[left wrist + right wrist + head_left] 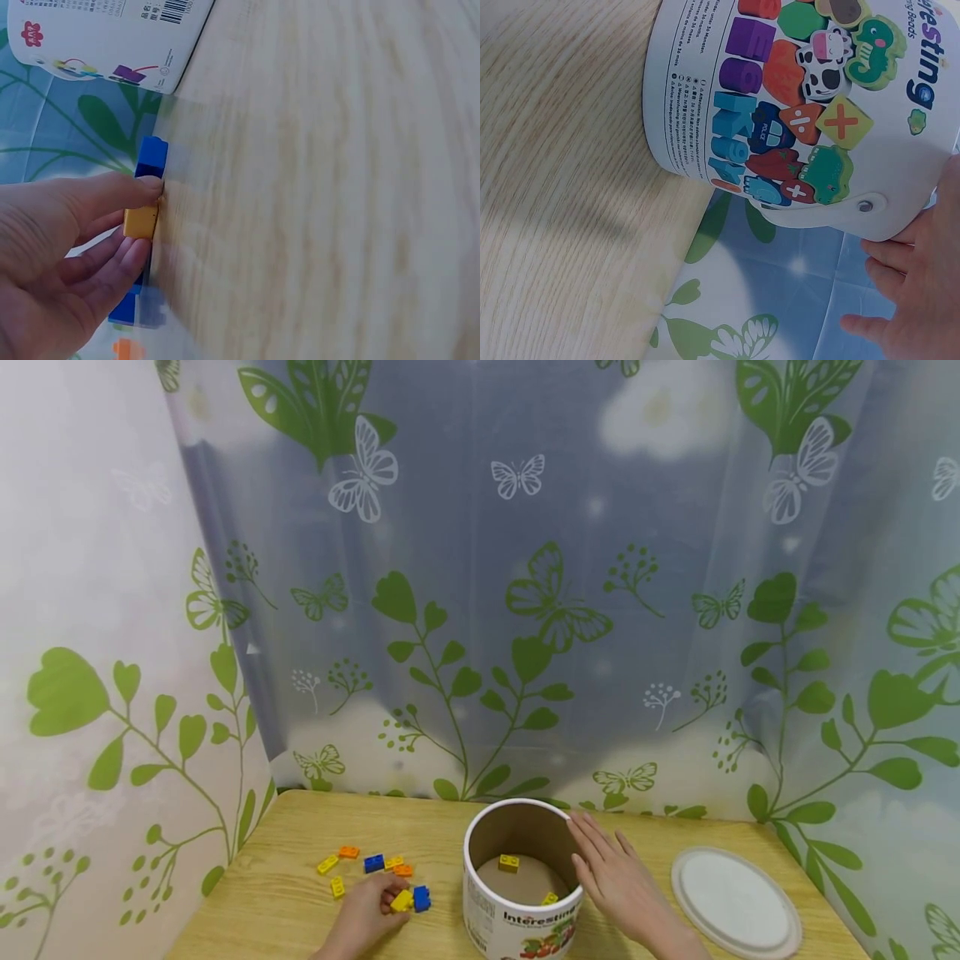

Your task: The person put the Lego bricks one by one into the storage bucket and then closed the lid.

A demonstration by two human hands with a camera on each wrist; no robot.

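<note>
On the table (255, 893) stands the bucket (486, 920), probably light, stiff, best held by its rim (467, 852), where the right hand (626, 885) rests straight-fingered; left hand (366, 912) pinches a yellow brick (402, 901), likely hard, best gripped by its sides

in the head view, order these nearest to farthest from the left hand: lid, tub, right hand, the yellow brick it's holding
1. Yellow brick: between the fingers of the left hand itself
2. Tub: just right of the left hand
3. Right hand: at the tub's right side
4. Lid: lying flat, farthest right
</note>
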